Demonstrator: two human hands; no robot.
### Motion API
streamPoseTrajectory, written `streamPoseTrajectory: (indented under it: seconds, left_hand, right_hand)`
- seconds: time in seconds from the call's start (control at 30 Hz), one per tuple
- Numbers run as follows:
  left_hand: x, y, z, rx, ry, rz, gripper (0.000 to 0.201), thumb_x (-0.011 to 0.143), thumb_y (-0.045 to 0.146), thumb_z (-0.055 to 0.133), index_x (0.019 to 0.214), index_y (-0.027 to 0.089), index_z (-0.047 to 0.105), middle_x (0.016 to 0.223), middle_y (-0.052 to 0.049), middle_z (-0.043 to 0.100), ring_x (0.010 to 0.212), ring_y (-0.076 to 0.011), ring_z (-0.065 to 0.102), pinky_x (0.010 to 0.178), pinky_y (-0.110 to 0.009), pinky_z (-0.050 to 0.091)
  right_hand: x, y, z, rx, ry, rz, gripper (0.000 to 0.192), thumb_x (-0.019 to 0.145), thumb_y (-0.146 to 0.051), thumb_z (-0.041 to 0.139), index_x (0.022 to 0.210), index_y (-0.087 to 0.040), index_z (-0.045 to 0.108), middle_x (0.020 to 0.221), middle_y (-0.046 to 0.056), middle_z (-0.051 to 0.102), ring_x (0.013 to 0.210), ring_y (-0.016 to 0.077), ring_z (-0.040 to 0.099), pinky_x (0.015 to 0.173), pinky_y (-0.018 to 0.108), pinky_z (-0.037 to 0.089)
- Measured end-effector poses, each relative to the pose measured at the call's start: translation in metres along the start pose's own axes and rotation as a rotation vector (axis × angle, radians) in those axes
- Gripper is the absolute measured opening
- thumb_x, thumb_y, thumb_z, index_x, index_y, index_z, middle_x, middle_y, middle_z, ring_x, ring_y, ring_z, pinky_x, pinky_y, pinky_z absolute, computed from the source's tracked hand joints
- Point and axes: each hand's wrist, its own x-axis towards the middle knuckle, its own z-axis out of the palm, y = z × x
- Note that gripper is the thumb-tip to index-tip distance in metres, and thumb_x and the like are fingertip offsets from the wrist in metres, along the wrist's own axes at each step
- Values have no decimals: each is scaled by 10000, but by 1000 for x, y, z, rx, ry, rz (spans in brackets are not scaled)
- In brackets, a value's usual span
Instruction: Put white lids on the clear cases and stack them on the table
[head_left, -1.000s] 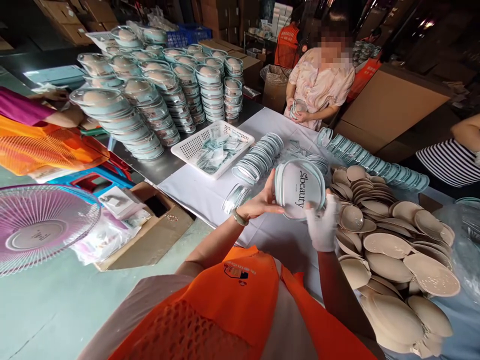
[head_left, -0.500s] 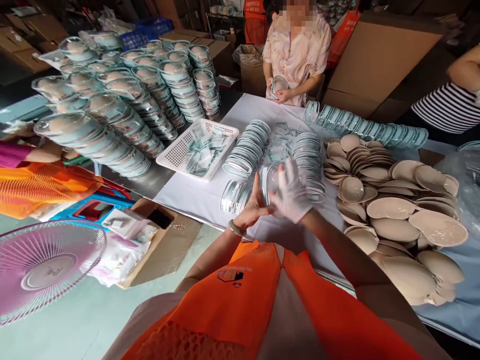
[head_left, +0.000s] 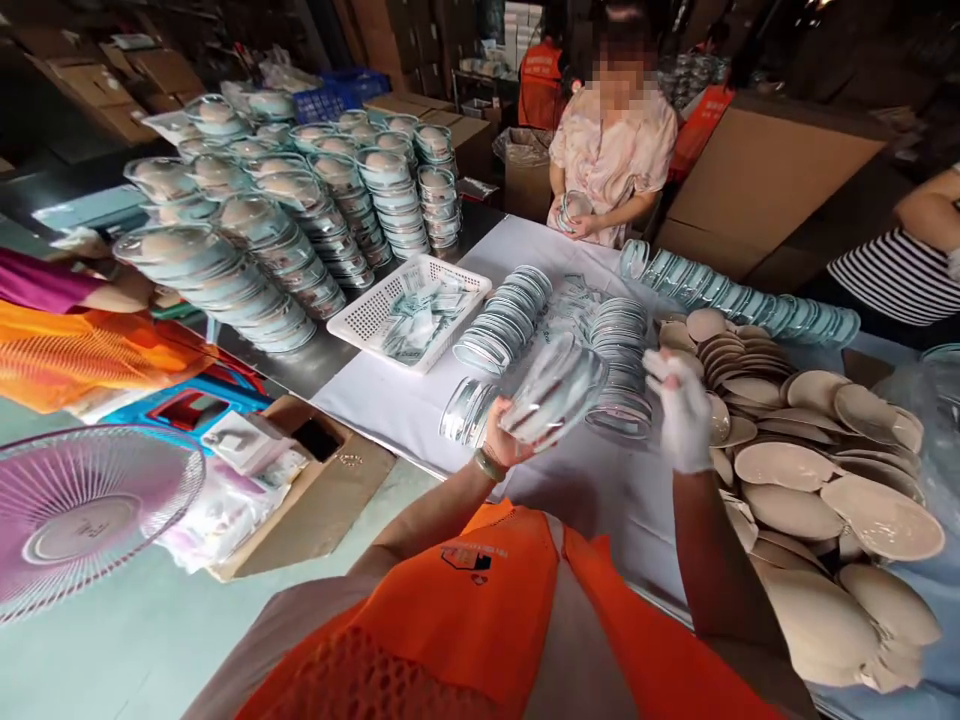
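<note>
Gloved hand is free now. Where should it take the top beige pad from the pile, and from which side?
Probably by the rim of the beige pad nearest the right hand, coming from above left: it lies shallow and bowl-like atop the pile, its thin edge exposed.

Counter [head_left: 420, 400] layout: stacked cases [head_left: 247, 250] at far left; basket [head_left: 409, 310] to their right; rows of lids [head_left: 506, 320] beside the basket; heap of pads [head_left: 810, 480] at right; fan [head_left: 82, 510] on the floor, left.
</note>
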Motion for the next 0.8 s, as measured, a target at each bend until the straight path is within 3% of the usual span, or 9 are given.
streamPoseTrajectory:
  seconds: [0.07, 0.17, 0.27, 0.4, 0.6, 0.8]
  left_hand:
    - [1, -14, 6, -17, -8, -85, 570, 749, 581, 638, 1216, 260, 699, 1142, -117, 729, 735, -198, 626, 568, -325, 466]
    - [-1, -36, 13, 16, -20, -193, 424, 865, 565, 569, 1167, 298, 699, 1126, -105, 691, 617, -162, 541, 504, -332, 423]
    - [-2, -49, 10, 48, -31, -274, 400, 871, 564, 587, 1142, 285, 679, 1038, -113, 663, 573, -163, 509, 517, -362, 459]
    - [-4, -51, -1, 49, -47, -363, 498, 791, 460, 707, 1250, 277, 645, 960, -77, 688, 507, -130, 457, 532, -330, 486]
    - [-8, -57, -16, -173, -47, -473, 464, 920, 396, 607, 1344, 209, 609, 842, -46, 740, 348, -47, 277, 332, -208, 274]
    - [-12, -60, -18, -295, -71, -514, 482, 974, 344, 526, 1412, 147, 567, 888, -78, 733, 420, -30, 446, 369, -120, 289]
  right_hand:
    - [-31, -10, 7, 20, -96, -33, 507, 894, -516, 779, 1330, -273, 693, 1433, 116, 692, 1324, 313, 663, 1123, 540, 541]
    - [-50, -22, 21, -109, -106, -74, 572, 779, -402, 869, 1317, -281, 720, 1441, 108, 686, 1341, 326, 642, 1114, 514, 553]
    - [-43, -25, 23, -265, -99, -78, 447, 750, -369, 853, 1182, -277, 788, 1285, 95, 761, 1253, 331, 678, 1158, 512, 521]
    - [-30, -18, 12, -342, -175, -86, 325, 781, -393, 812, 1083, -272, 812, 1134, 81, 795, 1093, 307, 720, 1073, 476, 567]
    - [-25, -9, -2, -485, -337, -132, 244, 871, -419, 711, 1026, -249, 794, 1038, 90, 778, 959, 278, 704, 959, 433, 573]
    - [-23, -13, -8, -522, -476, -22, 244, 882, -375, 670, 1051, -214, 743, 1015, 77, 740, 904, 222, 656, 835, 343, 548]
